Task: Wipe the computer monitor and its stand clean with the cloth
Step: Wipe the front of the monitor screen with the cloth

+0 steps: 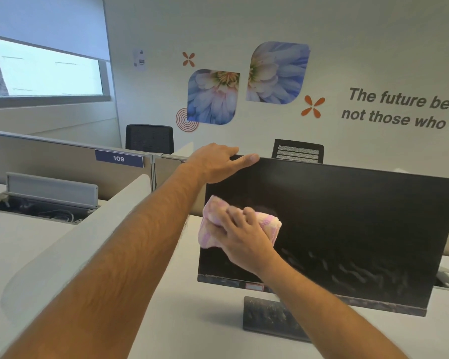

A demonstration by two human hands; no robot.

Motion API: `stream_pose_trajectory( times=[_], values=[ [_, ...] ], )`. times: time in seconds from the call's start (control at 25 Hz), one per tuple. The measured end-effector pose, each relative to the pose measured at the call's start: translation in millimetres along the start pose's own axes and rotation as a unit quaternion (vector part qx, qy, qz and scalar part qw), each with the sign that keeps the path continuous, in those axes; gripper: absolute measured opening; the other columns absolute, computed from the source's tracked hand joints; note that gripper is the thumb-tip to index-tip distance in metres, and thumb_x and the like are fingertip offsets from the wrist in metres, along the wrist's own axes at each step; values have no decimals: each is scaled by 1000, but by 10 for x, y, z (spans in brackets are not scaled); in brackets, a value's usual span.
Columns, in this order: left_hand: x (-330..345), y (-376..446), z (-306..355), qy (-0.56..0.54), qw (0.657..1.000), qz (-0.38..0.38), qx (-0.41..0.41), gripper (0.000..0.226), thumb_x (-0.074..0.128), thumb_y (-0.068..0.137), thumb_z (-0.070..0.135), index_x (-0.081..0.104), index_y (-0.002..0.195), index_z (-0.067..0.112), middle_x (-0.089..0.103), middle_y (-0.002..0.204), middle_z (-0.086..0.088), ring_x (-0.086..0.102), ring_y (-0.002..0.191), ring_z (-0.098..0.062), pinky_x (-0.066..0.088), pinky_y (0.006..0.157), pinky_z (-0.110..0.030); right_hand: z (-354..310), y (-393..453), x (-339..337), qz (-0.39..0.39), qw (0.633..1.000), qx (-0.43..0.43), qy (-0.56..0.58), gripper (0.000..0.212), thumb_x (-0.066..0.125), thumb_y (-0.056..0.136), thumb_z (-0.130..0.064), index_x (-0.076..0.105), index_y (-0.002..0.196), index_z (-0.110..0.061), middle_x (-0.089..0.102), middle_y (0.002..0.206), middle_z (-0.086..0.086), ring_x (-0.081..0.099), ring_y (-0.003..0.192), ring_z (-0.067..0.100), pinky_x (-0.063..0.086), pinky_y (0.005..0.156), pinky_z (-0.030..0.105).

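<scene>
A black monitor (347, 229) stands on the white desk (192, 320), its dark screen smeared with streaks at the lower right. Its dusty flat stand base (265, 317) lies under the screen, partly hidden by my right forearm. My left hand (218, 163) grips the monitor's top left corner, thumb on the front edge. My right hand (246, 239) presses a pink and yellow checked cloth (213, 224) flat against the left part of the screen.
A curved white divider (88, 242) runs along the left of the desk. Behind it are a grey partition labelled 109 (118, 158) and an open cable tray (42, 206). Two black chairs (149, 138) stand by the far wall.
</scene>
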State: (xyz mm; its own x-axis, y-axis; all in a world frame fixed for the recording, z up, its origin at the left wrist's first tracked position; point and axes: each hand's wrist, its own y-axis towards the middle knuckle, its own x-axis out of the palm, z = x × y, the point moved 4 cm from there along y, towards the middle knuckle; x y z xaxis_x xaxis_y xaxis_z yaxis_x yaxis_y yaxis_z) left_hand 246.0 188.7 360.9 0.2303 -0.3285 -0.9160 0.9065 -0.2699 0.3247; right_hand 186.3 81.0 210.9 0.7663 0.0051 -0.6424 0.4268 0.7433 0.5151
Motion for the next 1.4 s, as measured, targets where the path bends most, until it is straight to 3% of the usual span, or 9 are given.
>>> stream_pose_trajectory(
  times=[0.12,0.28,0.44,0.64,0.8,0.96,1.16,1.32,1.4],
  values=[
    [29,-14,-38,-9,1000,4,-9,104,17,75,87,44,149,19,50,150,-6,49,134,-30,39,110,-46,-176,-138,28,-57,979,-187,-59,56,73,87,-34,51,137,-26,49,140,6,51,118,30,51,94,46],
    [29,-18,-2,-3,1000,1,-2,106,17,73,88,42,150,20,48,152,-5,46,137,-30,38,111,-48,24,-92,-14,-16,999,29,18,52,70,89,-30,50,137,-24,45,141,8,49,120,32,48,96,49],
    [16,-34,22,6,1000,9,6,101,22,74,86,53,139,16,59,139,-7,57,123,-28,44,102,-42,-263,-337,83,-92,966,-225,-86,60,75,82,-34,49,136,-25,45,140,8,49,117,31,50,91,47],
    [7,-43,56,11,1000,12,5,102,22,74,86,51,141,15,56,142,-7,54,126,-28,42,103,-43,137,-273,14,-18,998,53,8,58,72,84,-29,48,137,-23,42,144,12,48,120,35,47,95,52],
    [10,-42,29,15,1000,6,-2,103,22,73,87,52,140,15,57,141,-8,55,125,-28,43,103,-44,-94,-500,93,-83,967,-226,-82,65,79,78,-33,49,135,-25,45,137,8,49,116,31,50,91,48],
    [25,-18,55,22,1000,4,-2,106,21,72,89,47,144,16,53,146,-7,52,130,-29,41,106,-47,237,-388,30,-11,999,45,10,58,74,82,-30,52,135,-24,44,141,10,49,117,33,48,92,50],
    [29,-36,31,21,1000,12,-8,104,23,73,88,51,141,15,57,141,-8,55,125,-29,43,104,-45,63,-585,84,-75,971,-216,-66,67,80,77,-31,46,134,-24,46,135,8,48,113,31,51,90,48],
    [41,-15,68,22,1000,10,-10,104,24,72,89,52,140,14,57,140,-8,56,124,-28,43,103,-44,421,-493,-24,-12,998,55,22,59,75,82,-29,50,135,-24,45,142,11,49,119,33,48,94,50],
    [44,1,52,25,999,13,-14,105,23,72,91,52,138,15,59,137,-8,57,120,-28,44,102,-45,322,-547,15,-26,999,-17,-9,57,75,82,-29,52,134,-25,44,141,10,47,119,33,48,94,50]
  ],
)
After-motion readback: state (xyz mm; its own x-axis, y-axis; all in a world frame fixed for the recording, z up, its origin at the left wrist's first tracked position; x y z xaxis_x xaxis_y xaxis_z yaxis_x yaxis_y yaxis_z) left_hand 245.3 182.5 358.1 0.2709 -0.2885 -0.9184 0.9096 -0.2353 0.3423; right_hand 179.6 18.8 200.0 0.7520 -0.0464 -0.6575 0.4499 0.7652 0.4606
